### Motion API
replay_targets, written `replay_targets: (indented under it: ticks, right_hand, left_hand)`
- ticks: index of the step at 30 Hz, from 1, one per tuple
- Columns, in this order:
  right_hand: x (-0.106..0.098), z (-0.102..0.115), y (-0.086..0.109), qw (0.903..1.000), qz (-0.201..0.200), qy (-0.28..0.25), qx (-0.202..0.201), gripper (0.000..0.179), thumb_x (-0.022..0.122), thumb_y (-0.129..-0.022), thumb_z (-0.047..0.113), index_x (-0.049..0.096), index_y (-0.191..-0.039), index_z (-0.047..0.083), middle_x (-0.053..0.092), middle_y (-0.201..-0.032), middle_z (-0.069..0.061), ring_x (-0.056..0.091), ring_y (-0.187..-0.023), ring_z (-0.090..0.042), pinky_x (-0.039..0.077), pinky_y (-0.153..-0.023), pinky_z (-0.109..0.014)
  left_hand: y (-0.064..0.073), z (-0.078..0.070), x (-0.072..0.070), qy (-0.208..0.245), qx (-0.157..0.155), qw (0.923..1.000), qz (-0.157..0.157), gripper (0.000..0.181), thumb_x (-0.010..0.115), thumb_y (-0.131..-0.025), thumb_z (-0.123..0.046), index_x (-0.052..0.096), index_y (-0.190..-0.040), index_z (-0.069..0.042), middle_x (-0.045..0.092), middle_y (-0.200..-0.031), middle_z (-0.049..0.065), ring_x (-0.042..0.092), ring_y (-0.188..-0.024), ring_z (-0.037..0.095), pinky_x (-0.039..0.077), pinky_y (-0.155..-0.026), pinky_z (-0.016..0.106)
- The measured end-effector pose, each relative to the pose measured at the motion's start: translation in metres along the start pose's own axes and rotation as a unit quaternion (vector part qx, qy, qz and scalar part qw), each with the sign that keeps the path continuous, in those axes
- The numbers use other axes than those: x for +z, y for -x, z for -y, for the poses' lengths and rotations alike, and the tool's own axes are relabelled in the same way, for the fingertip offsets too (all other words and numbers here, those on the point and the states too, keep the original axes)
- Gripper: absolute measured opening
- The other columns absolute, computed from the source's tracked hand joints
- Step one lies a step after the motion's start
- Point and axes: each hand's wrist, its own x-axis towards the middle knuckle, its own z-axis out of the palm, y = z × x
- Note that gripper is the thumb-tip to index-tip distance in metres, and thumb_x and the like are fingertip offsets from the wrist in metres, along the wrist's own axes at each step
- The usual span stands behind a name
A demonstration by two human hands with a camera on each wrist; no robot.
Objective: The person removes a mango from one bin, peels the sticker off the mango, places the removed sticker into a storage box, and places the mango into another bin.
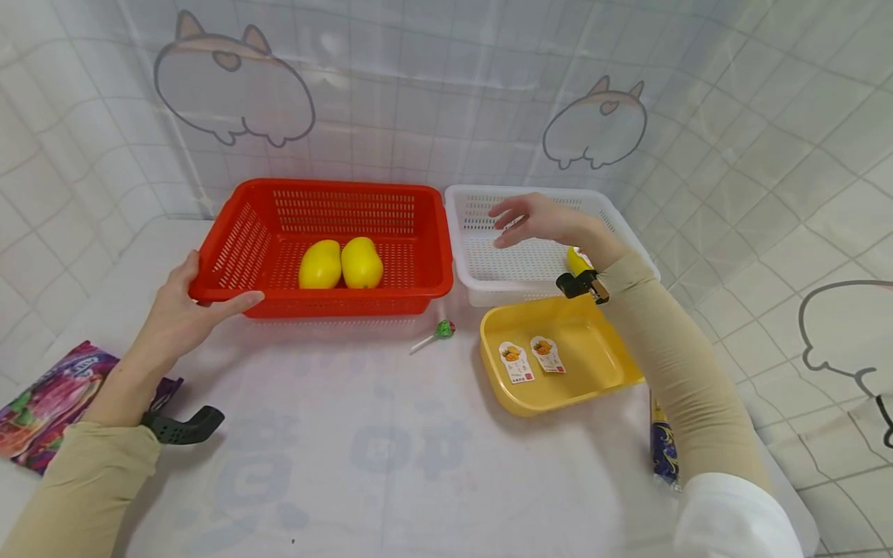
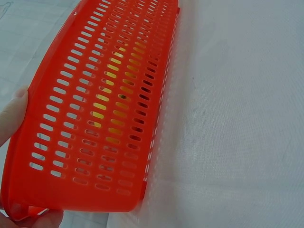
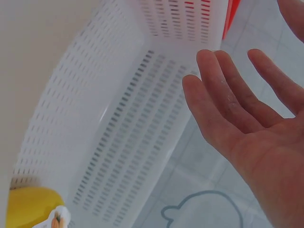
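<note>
My left hand [image 1: 183, 310] grips the front left corner of a red plastic basket [image 1: 349, 304], its thumb along the front rim and its fingers at the left side. Inside that basket lie two yellow mangoes [image 1: 321, 265], seen in the left wrist view through the slots. Above a white slotted basket [image 1: 456, 232] hovers my right hand [image 1: 533, 220], fingers loosely spread and holding nothing. A yellow fruit [image 3: 31, 205] with a white label lies at one end of the white basket, partly hidden by my right wrist in the head view.
In front of the white basket stands a yellow tray [image 1: 498, 387] holding two mango-printed labels [image 1: 516, 363]. A green-and-red lollipop [image 1: 443, 330] lies before the red basket. A purple candy bag [image 1: 63, 395] is far left; a dark blue packet [image 1: 663, 449] sits beside my right forearm.
</note>
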Motion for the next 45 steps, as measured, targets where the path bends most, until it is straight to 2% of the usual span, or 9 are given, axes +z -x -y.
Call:
replay_targets:
  ticks: [6, 16, 23, 29, 39, 45]
  right_hand:
    - [-0.005, -0.01, 0.0, 1.0, -0.001, 0.001, -0.003, 0.063, 0.077, -0.089, 0.03, 0.05, -0.144, 0.017, 0.055, -0.141, -0.009, 0.057, -0.123, -0.027, 0.047, -0.107, -0.051]
    - [-0.01, -0.016, 0.006, 0.9998, -0.007, 0.014, 0.01, 0.065, 0.077, -0.088, 0.034, 0.049, -0.144, 0.019, 0.053, -0.144, -0.009, 0.055, -0.124, -0.027, 0.045, -0.108, -0.052]
    - [-0.018, -0.024, 0.011, 0.9998, 0.001, 0.016, 0.014, 0.065, 0.076, -0.089, 0.03, 0.047, -0.145, 0.014, 0.053, -0.144, -0.012, 0.054, -0.126, -0.03, 0.042, -0.111, -0.054]
    - [-0.025, -0.036, 0.007, 0.9997, -0.002, 0.01, 0.023, 0.066, 0.076, -0.09, 0.025, 0.046, -0.146, 0.011, 0.052, -0.144, -0.015, 0.053, -0.128, -0.031, 0.043, -0.111, -0.052]
    - [-0.046, -0.059, 0.011, 0.9986, -0.011, 0.028, 0.042, 0.074, 0.078, -0.088, 0.032, 0.042, -0.15, 0.012, 0.047, -0.149, -0.019, 0.05, -0.132, -0.034, 0.041, -0.112, -0.054]
    - [-0.055, -0.079, 0.013, 0.998, -0.002, 0.012, 0.062, 0.078, 0.076, -0.09, 0.03, 0.035, -0.153, 0.008, 0.041, -0.153, -0.022, 0.047, -0.134, -0.037, 0.039, -0.113, -0.055]
  left_hand:
    - [0.0, 0.0, -0.001, 0.001, 0.002, 1.0, 0.002, 0.117, 0.064, -0.087, -0.063, -0.017, -0.157, -0.018, -0.006, -0.165, 0.026, 0.013, -0.144, 0.055, 0.036, -0.1, 0.075]
    - [0.001, -0.001, -0.001, 0.0, -0.001, 1.0, 0.001, 0.117, 0.064, -0.087, -0.064, -0.017, -0.158, -0.017, -0.006, -0.165, 0.026, 0.014, -0.144, 0.055, 0.036, -0.1, 0.074]
    - [0.001, -0.001, -0.001, 0.004, 0.004, 1.0, 0.004, 0.116, 0.065, -0.087, -0.062, -0.016, -0.158, -0.018, -0.006, -0.165, 0.025, 0.013, -0.144, 0.055, 0.036, -0.1, 0.075]
    - [0.001, 0.0, -0.001, 0.003, 0.007, 1.0, 0.003, 0.116, 0.064, -0.088, -0.062, -0.016, -0.158, -0.017, -0.007, -0.165, 0.025, 0.014, -0.144, 0.055, 0.035, -0.101, 0.075]
    - [0.003, 0.001, -0.001, 0.004, 0.009, 1.0, 0.0, 0.116, 0.065, -0.088, -0.061, -0.016, -0.157, -0.015, -0.008, -0.165, 0.025, 0.013, -0.143, 0.055, 0.035, -0.101, 0.075]
    - [0.003, 0.0, 0.0, 0.005, 0.008, 1.0, -0.003, 0.117, 0.065, -0.088, -0.061, -0.016, -0.158, -0.013, -0.01, -0.165, 0.024, 0.01, -0.145, 0.055, 0.034, -0.102, 0.075]
